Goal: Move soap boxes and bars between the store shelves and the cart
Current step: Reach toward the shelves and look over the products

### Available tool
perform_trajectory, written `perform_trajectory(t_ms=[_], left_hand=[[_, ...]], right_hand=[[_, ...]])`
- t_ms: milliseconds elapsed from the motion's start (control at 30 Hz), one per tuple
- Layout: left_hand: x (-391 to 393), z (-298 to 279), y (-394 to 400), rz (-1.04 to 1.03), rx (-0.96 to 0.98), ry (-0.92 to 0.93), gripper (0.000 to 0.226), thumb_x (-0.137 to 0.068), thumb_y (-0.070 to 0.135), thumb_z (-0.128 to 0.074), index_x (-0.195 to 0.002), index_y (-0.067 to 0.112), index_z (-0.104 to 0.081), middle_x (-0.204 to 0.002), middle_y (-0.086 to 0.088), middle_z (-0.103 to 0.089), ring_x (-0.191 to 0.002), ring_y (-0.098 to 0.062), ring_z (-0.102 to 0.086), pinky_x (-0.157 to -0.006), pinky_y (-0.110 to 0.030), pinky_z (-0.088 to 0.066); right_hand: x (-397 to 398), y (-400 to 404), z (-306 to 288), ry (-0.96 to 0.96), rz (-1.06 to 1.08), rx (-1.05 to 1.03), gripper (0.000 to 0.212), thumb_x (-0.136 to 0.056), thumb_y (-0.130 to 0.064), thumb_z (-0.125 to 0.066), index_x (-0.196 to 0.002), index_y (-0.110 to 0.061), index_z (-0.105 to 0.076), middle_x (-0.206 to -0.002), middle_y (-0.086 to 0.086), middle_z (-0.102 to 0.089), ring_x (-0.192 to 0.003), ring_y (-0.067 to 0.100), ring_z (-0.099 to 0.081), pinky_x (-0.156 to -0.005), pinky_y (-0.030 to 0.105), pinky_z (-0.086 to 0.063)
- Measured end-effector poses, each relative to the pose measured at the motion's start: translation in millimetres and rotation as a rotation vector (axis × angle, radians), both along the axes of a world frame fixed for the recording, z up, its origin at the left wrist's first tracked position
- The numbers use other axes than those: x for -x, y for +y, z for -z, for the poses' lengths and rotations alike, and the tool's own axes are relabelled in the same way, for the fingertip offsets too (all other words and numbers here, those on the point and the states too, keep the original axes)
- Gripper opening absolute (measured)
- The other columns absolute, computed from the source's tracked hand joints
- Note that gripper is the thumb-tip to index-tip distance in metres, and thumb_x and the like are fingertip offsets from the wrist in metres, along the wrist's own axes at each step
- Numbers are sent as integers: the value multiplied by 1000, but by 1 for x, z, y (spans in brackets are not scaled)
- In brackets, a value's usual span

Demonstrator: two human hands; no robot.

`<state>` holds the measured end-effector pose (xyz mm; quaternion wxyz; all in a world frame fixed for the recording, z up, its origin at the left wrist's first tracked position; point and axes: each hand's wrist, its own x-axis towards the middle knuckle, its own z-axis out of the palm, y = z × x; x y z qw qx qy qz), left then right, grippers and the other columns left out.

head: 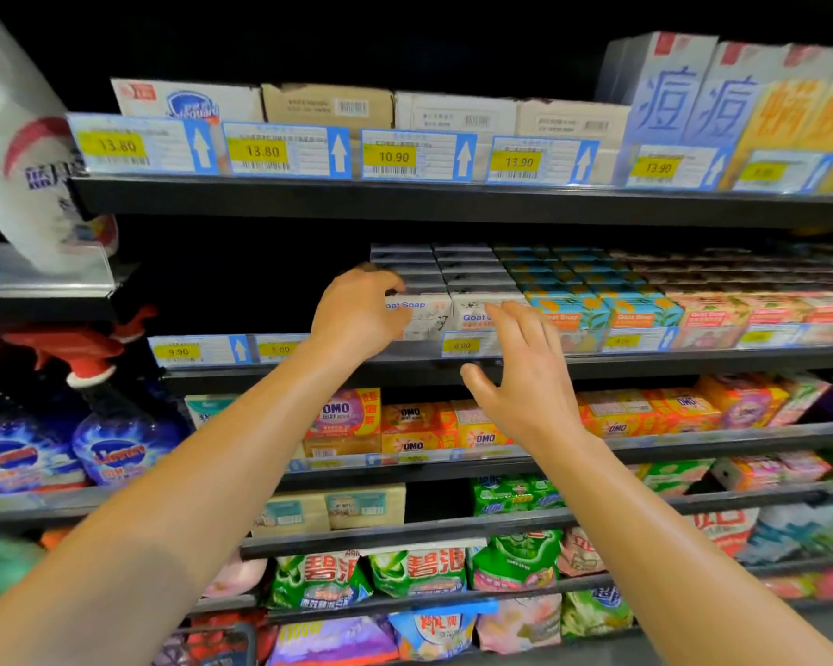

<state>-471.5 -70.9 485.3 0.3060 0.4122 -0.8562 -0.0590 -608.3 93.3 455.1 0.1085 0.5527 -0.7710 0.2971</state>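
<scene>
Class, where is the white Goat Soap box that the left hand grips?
In the head view, the white Goat Soap box sits mid-shelf, left of centre, under the left hand, beside another white box.

This is a shop aisle: dark metal shelves (453, 204) carry yellow price tags in blue-edged holders (260, 150) along their front edges. Rows of white, teal and pink cardboard soap boxes (640, 312) and green plastic detergent bags (417, 572) stand in ranks.

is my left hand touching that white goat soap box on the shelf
Touching. In the head view the left hand curls its fingers over the top and front of the white Goat Soap box, with no gap visible.
</scene>
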Motion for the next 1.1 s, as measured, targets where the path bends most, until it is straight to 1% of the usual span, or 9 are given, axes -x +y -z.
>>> perform_trajectory(t_ms=[100,233,300,367,600,733,900,1033,1100], left_hand=[[-8,8,15,31,2,-18,52,-90,39,-61,-139,23,-53,-132,-8,-59,-123,-29,-52,-102,-38,-43],[-31,28,53,-12,109,-119,61,-89,48,-58,-145,27,-44,-147,-2,-48,-141,-27,-33,-115,-51,-26],[-49,41,80,-34,72,-131,62,-91,50,-55,-148,31,-38,-155,0,-38,-147,-25,-23,-120,-51,-14],[-70,56,108,-47,15,-162,64,-93,51,-53,-150,32,-34,-158,1,-32,-149,-24,-17,-121,-50,-8],[-159,124,207,-72,-170,-277,63,-91,52,-55,-148,33,-38,-158,1,-32,-147,-24,-20,-120,-47,-13],[-226,165,260,-96,-232,-390,63,-88,52,-56,-146,29,-44,-155,-4,-37,-143,-29,-28,-114,-46,-24],[-317,215,307,-177,-347,-429,72,-78,60,-35,-135,22,-58,-146,-8,-49,-135,-35,-42,-108,-50,-35],[-388,245,318,-268,-415,-452,67,-85,58,-47,-143,25,-48,-150,-5,-44,-139,-32,-35,-113,-48,-31],[-423,259,313,-316,-443,-438,64,-87,56,-54,-142,25,-49,-150,-4,-44,-139,-31,-35,-112,-50,-31]], right_hand=[[-12,12,3,26,-29,-41,68,-92,-40,-61,-150,-17,-35,-155,1,-33,-146,20,-19,-121,38,-22],[-36,36,9,37,-53,-94,71,-94,-43,-59,-153,-19,-30,-159,0,-26,-148,19,-13,-122,37,-18],[-49,53,16,48,-68,-119,71,-94,-44,-58,-154,-20,-30,-159,0,-26,-148,20,-14,-122,36,-17],[-65,74,26,27,-102,-138,70,-93,-43,-59,-153,-19,-32,-159,0,-28,-148,20,-16,-123,37,-19],[-133,142,82,-50,-205,-263,71,-93,-45,-60,-152,-17,-33,-156,2,-32,-146,22,-20,-121,34,-17],[-185,171,117,-75,-295,-355,70,-90,-42,-63,-148,-10,-39,-152,7,-38,-143,27,-27,-120,34,-17],[-253,190,156,-66,-437,-464,71,-88,-35,-68,-147,-7,-42,-149,12,-42,-139,32,-33,-118,36,-20],[-306,181,184,-76,-536,-535,72,-85,-36,-71,-145,-6,-45,-147,14,-45,-137,34,-36,-117,40,-25],[-332,171,195,-80,-576,-577,73,-86,-38,-69,-147,-8,-42,-149,12,-41,-139,33,-34,-118,39,-23]])
